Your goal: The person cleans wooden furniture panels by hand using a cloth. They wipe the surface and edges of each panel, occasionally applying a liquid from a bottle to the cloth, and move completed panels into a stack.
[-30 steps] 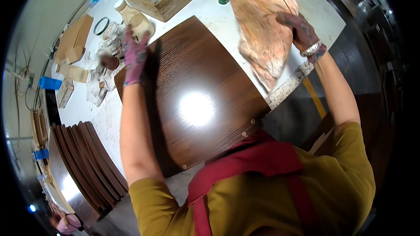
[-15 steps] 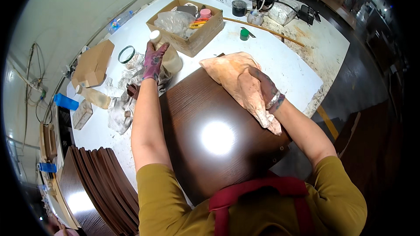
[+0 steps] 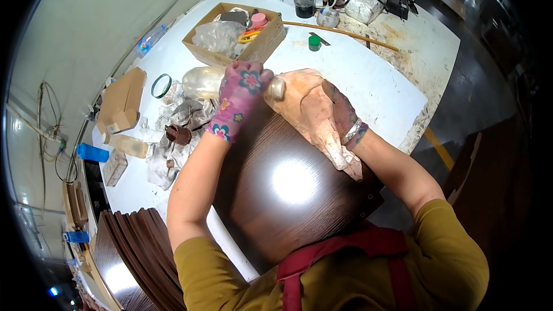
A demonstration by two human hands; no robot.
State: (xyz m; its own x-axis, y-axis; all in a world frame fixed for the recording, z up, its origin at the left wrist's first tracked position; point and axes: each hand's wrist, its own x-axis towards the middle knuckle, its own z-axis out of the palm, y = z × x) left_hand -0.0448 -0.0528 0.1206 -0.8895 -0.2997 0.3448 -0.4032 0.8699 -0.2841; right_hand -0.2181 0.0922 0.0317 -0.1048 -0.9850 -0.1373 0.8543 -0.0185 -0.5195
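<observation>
My left hand, in a pink flowered glove, is wrapped round a clear plastic bottle. The bottle lies tipped on its side in the air, its whitish neck end pointing right, right at the edge of a peach-coloured stained cloth. My right hand, also gloved, grips that cloth from its right side; the fingers are partly hidden in the folds. Beneath the cloth is a dark brown wood-grain panel, with a bright light reflected on it. Whether liquid leaves the bottle cannot be made out.
A cardboard box of bags and tools stands behind my left hand. Grey rags, a brown cup-like piece and another bottle lie left. A green-capped jar and a long stick are farther back. Brown panels stack lower left.
My left hand has tipped the upright bottle onto its side and brought its neck rightward to the cloth. My right hand stays on the cloth, nearly in place.
</observation>
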